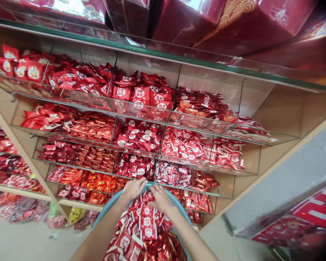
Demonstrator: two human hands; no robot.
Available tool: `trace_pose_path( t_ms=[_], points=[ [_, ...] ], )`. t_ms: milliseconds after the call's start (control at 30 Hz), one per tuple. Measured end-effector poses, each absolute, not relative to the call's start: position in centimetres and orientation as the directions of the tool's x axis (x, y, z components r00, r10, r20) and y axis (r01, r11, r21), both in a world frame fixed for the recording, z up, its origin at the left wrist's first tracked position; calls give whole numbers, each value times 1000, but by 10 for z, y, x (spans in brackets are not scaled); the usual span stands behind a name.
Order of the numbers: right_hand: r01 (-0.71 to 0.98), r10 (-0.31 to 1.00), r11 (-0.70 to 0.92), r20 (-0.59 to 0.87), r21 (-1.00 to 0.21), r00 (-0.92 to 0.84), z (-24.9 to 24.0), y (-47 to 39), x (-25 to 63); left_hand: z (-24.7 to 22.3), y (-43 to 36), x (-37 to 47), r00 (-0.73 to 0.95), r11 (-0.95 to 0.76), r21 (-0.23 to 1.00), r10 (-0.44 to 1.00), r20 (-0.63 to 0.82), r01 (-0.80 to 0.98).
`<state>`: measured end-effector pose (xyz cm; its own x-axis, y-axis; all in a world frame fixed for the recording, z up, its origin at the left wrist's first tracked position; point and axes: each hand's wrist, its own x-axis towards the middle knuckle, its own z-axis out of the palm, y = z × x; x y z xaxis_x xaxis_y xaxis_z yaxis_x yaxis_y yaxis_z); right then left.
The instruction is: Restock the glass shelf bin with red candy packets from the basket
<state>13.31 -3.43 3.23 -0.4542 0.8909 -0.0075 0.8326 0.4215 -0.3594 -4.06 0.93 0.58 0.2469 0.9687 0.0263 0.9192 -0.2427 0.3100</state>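
Note:
A round light-blue plastic basin is heaped with small red-and-white candy packets, and shiny dark-red foil packets lie at its near right. My left hand is on the far rim, its fingers bent over the edge. Just to its right, my right hand holds the same rim, with the fingers over it and the thumb towards the packets. Both forearms reach across the heap. The basin's near side is out of view.
Ahead stands a wooden shelf unit with tiers of clear-walled bins holding red packets. Large dark-red boxes sit on the glass shelf above. Bagged goods lie on the floor at left. A grey wall is at right.

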Motion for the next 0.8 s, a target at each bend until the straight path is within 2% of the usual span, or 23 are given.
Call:
trace_pose_path(
  t_ms=[67,133,200,267,600,800],
  points=[
    [826,901,425,81,-371,-426,32,-44,123,6,10,-41,246,-239,311,969,17,920],
    [816,938,343,129,-466,-321,27,-53,106,5,10,-41,246,-237,311,969,10,920],
    [782,979,198,73,-591,-192,15,-60,87,5,10,-41,244,-234,310,970,8,921],
    [743,993,84,-5,-664,-116,1,-62,69,6,10,-41,240,-231,308,971,10,923],
    [548,993,-104,-122,-830,5,-25,-49,64,11,7,-40,243,-232,309,970,3,922],
    [487,983,-159,-186,-859,-8,-31,-51,60,13,6,-40,240,-232,301,971,8,925]
  ],
)
